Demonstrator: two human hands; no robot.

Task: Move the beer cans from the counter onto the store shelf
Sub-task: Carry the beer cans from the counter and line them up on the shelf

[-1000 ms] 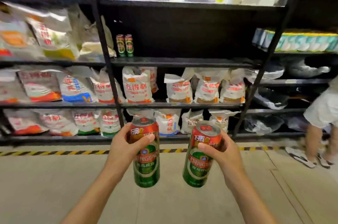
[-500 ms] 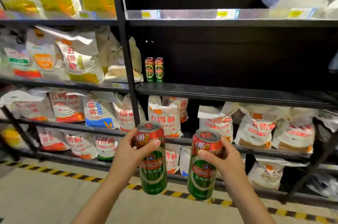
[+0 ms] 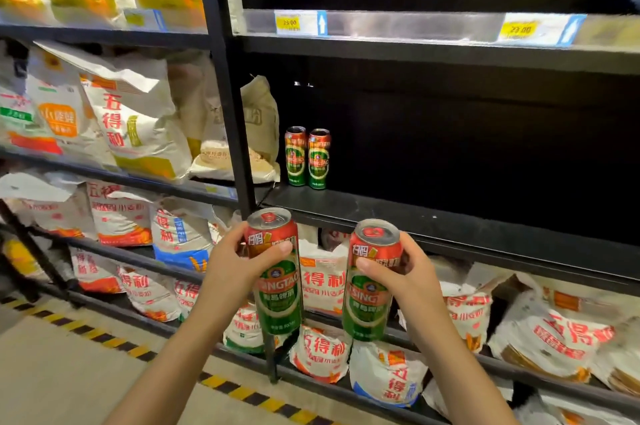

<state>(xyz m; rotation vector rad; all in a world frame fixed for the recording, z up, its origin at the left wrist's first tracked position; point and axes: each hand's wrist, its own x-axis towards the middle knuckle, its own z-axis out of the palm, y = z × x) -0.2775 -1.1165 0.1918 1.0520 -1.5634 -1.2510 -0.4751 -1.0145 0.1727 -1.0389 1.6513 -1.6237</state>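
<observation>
Fingers of the left hand (image 3: pixel 239 272) wrap one beer can (image 3: pixel 277 272), the right hand (image 3: pixel 412 272) wraps another can (image 3: pixel 372 280) — both upright below the dark shelf's (image 3: pixel 450 216) front edge, where two shelved cans (image 3: pixel 307 157) stand far left — bare board stretches right

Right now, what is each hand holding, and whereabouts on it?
The left hand grips one red-and-green metal beer can round its upper red band; the right hand grips a second matching can at the same place.
</observation>
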